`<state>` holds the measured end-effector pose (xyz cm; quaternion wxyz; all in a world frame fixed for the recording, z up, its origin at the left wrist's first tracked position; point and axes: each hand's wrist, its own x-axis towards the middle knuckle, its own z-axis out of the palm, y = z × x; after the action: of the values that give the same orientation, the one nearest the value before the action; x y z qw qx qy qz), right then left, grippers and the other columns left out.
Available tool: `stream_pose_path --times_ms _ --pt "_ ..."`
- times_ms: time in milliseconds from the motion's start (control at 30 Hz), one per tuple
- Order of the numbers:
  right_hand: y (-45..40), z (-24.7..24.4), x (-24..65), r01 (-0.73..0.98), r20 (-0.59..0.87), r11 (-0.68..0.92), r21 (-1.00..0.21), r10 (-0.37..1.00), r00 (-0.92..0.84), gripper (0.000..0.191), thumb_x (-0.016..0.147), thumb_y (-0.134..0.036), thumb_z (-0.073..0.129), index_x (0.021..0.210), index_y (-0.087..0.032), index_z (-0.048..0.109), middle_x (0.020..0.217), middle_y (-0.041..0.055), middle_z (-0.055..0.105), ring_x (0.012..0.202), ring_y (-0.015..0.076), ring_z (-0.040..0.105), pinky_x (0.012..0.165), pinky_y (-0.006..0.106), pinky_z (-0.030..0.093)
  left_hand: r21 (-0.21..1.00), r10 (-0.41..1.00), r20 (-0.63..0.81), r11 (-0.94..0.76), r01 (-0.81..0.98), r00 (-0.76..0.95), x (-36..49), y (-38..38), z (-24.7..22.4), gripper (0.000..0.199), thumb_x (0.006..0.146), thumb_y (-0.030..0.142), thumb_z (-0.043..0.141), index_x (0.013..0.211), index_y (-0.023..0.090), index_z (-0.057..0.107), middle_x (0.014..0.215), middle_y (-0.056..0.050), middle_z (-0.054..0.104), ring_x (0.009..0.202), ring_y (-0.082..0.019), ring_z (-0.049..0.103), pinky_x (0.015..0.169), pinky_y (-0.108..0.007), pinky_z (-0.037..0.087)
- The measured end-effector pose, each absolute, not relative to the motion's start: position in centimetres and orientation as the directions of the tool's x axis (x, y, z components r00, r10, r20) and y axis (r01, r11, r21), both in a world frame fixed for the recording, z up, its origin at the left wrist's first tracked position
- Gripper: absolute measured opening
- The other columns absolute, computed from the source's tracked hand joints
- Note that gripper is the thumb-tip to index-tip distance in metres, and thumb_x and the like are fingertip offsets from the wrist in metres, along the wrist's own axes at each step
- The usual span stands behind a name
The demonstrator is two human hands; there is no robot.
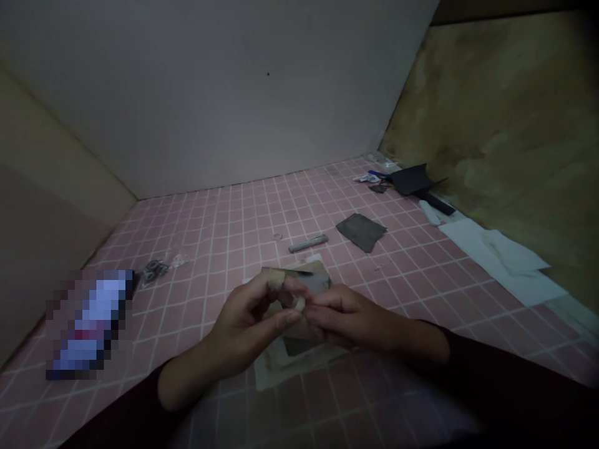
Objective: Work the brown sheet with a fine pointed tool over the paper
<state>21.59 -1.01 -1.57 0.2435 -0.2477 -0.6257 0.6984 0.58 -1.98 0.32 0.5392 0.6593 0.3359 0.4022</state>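
Note:
My left hand [250,315] is closed, with thumb and fingertips pinching a small pale piece [299,304] that may be a ring. A tan strip [276,279] wraps one of its fingers. My right hand [344,315] is also closed, its fingertips pressed together against the right side of the pale piece. Whatever those fingers hold is hidden. Under both hands lies a pale, stained sheet [271,372]. A dark grey patch [299,347] rests on it below my fingers. Just behind my left fingers shows a thin, dark, blade-like strip [292,272].
Beyond my hands, a pale ring [277,236], a grey rod [307,243] and dark grey sheets [361,232] lie on the pink checked cloth [210,231]. Small metal parts [155,269] and a blurred-out lit device [93,324] are left. White paper [505,262] and a black curved piece [414,179] lie right.

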Motion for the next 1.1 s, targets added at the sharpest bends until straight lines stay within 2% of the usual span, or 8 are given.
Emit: stream_pose_path --times_ms 100,233,367,500,767,933,1033,1100 --pt "-1.4 -1.9 21.2 0.160 0.289 0.459 -0.874 0.755 -0.589 0.030 0.097 -0.022 0.046 0.067 -0.018 0.047 0.060 -0.0053 0.040 0.053 0.0085 0.037 0.053 0.025 0.029 0.995 0.916 0.095 -0.102 -0.003 0.390 1.0 -1.7 0.1 0.016 0.083 0.020 0.072 0.097 0.018 0.065 0.078 0.001 0.059 0.068 -0.010 0.054 0.060 -0.019 0.047" --pt "-1.6 -2.2 21.1 0.229 0.376 0.575 -0.785 0.737 -0.561 0.026 0.097 -0.018 0.046 0.071 -0.019 0.047 0.063 -0.0056 0.040 0.054 0.0087 0.035 0.054 0.026 0.029 1.000 0.938 -0.007 0.014 -0.016 0.347 1.3 -1.6 0.0 0.019 0.081 0.021 0.074 0.095 0.017 0.062 0.072 0.003 0.055 0.060 -0.007 0.049 0.054 -0.016 0.044" --pt "-1.2 -1.6 21.5 0.056 0.030 0.089 -0.995 0.750 -0.660 0.035 0.099 -0.034 0.047 0.067 -0.019 0.049 0.052 -0.0073 0.038 0.044 0.0073 0.033 0.043 0.022 0.026 0.999 0.920 0.037 -0.025 -0.038 0.390 1.0 -1.7 0.0 0.017 0.084 0.018 0.072 0.098 0.018 0.063 0.081 0.001 0.059 0.069 -0.008 0.054 0.062 -0.016 0.046" --pt "-0.4 -1.0 22.3 -0.095 -0.266 -0.616 -0.782 0.467 -0.843 0.035 0.098 -0.042 0.047 0.071 -0.019 0.050 0.042 -0.0132 0.025 0.032 0.0051 0.013 0.031 0.017 0.014 0.995 0.885 0.097 -0.094 -0.030 0.455 0.5 -2.0 0.2 0.020 0.088 0.016 0.067 0.106 0.022 0.064 0.095 -0.001 0.062 0.083 -0.011 0.059 0.072 -0.019 0.049" --pt "-0.2 -1.4 22.6 -0.096 -0.204 -0.812 -0.576 0.256 -0.945 0.032 0.095 -0.038 0.049 0.071 -0.018 0.050 0.040 -0.0142 0.027 0.030 0.0032 0.010 0.029 0.013 0.017 0.984 0.858 0.160 -0.178 -0.009 0.487 0.4 -2.4 1.1 0.021 0.090 0.012 0.062 0.107 0.023 0.065 0.099 -0.003 0.065 0.091 -0.015 0.062 0.078 -0.024 0.050" --pt "-0.7 -1.4 22.1 -0.087 -0.194 -0.585 -0.806 0.400 -0.896 0.037 0.098 -0.043 0.047 0.070 -0.020 0.050 0.040 -0.0133 0.026 0.031 0.0049 0.016 0.031 0.017 0.018 0.982 0.856 0.170 -0.188 -0.013 0.488 0.4 -2.4 0.8 0.023 0.090 0.013 0.063 0.110 0.025 0.065 0.100 -0.003 0.063 0.093 -0.015 0.062 0.080 -0.025 0.050" --pt "-1.0 -1.3 21.7 -0.021 -0.034 -0.078 -0.997 0.648 -0.761 0.038 0.099 -0.038 0.046 0.065 -0.019 0.047 0.050 -0.0080 0.036 0.042 0.0065 0.033 0.042 0.020 0.026 0.991 0.885 0.127 -0.136 -0.013 0.448 0.6 -2.3 0.5 0.018 0.088 0.017 0.066 0.105 0.021 0.065 0.094 -0.002 0.063 0.085 -0.013 0.060 0.075 -0.023 0.051" --pt "-1.3 -1.5 21.4 0.100 0.190 0.325 -0.941 0.747 -0.638 0.033 0.098 -0.027 0.046 0.066 -0.018 0.045 0.058 -0.0056 0.039 0.052 0.0078 0.037 0.051 0.023 0.029 0.996 0.907 0.088 -0.084 -0.028 0.412 0.9 -2.1 0.4 0.015 0.086 0.019 0.069 0.100 0.019 0.065 0.086 -0.001 0.061 0.076 -0.010 0.058 0.068 -0.019 0.050"
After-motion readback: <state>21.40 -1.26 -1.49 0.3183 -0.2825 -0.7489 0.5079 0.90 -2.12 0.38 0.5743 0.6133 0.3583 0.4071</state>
